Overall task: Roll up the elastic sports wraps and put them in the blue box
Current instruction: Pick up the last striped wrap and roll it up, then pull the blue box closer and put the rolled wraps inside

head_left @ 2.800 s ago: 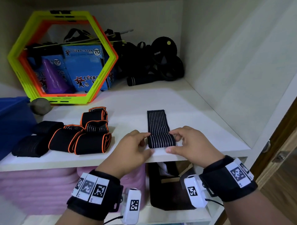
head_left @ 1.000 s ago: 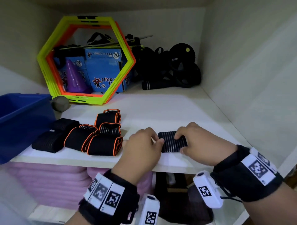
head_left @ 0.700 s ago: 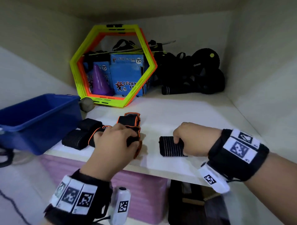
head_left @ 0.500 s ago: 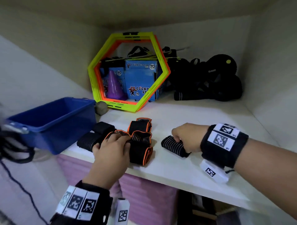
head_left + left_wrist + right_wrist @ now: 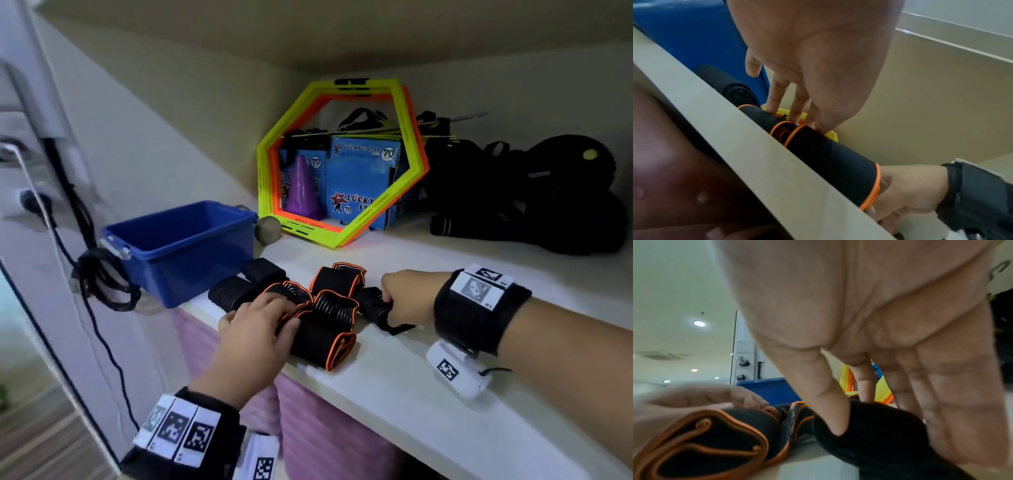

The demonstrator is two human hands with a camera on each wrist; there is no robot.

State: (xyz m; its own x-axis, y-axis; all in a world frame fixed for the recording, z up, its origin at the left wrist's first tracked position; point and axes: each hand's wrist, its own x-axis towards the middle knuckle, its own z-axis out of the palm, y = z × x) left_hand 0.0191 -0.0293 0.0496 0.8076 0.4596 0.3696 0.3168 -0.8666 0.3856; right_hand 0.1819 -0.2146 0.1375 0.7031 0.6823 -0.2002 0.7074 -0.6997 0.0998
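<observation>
The blue box (image 5: pixel 191 253) (image 5: pixel 694 40) (image 5: pixel 772 389) stands open at the left end of the white shelf (image 5: pixel 445 428). Beside it lie two black rolls (image 5: pixel 233 293) and several orange-edged rolls (image 5: pixel 322 342) (image 5: pixel 830 160) (image 5: pixel 711 439). My left hand (image 5: pixel 274 305) (image 5: pixel 797 113) rests with straight fingers on top of the orange-edged rolls. My right hand (image 5: pixel 390 301) (image 5: pixel 869 410) grips the rolled black striped wrap (image 5: pixel 371 305) (image 5: pixel 890 434), thumb on its near end and fingers over the far side. That roll touches the orange-edged ones.
Yellow and orange hexagon rings (image 5: pixel 342 164) lean at the back, with blue cartons (image 5: pixel 363 178) and a purple cone (image 5: pixel 301 186) behind them. A grey ball (image 5: pixel 268 230) sits next to the box. Black gear (image 5: pixel 531 198) fills the back right. A coiled cable (image 5: pixel 102 277) hangs left of the box.
Both hands finished rolling the striped wrap. The left hand then moved onto the orange-edged rolls, and the right hand slid the striped roll left against them. The view swung left.
</observation>
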